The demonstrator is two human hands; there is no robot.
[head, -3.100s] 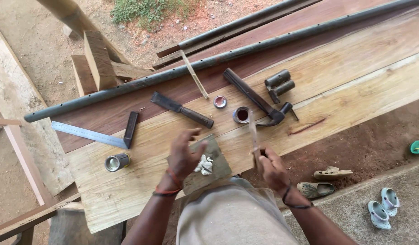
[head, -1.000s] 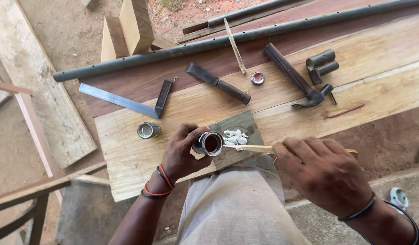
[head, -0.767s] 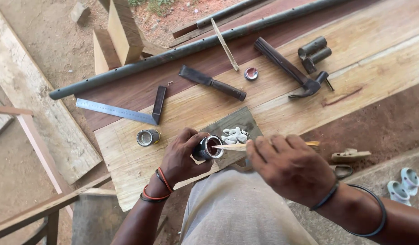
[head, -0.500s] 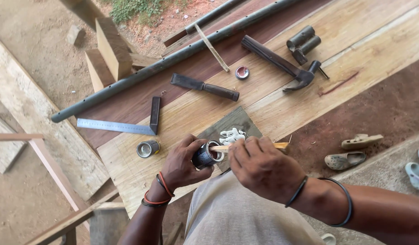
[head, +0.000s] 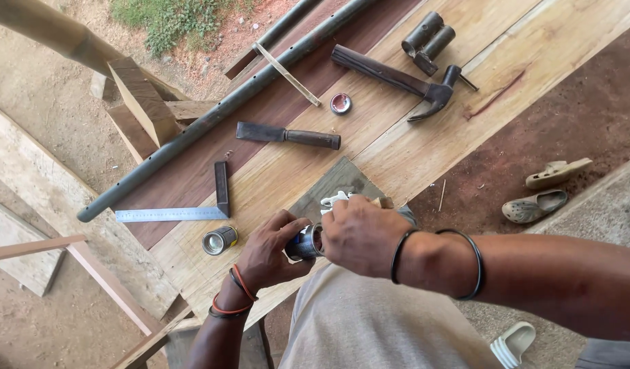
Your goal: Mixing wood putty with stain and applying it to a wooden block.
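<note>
Both hands have come together since a moment ago: the right hand (head: 361,232), which held the thin wooden stick out to the side, now sits right over the mouth of the small dark metal tin (head: 304,243). The left hand (head: 274,247) wraps its fingers round that tin, holding it tilted at the near edge of the pale wooden plank (head: 424,130). The right hand's fingers are closed on the wooden stick (head: 383,202), only its tip peeking out beyond the knuckles. Looks like dipping or stirring is under way, with nothing spread on the wood yet. The tin is short, round and shiny-sided, its mouth hidden. Farther off lie a claw hammer (head: 403,80), a chisel (head: 287,134) and a steel try square (head: 185,208).
</note>
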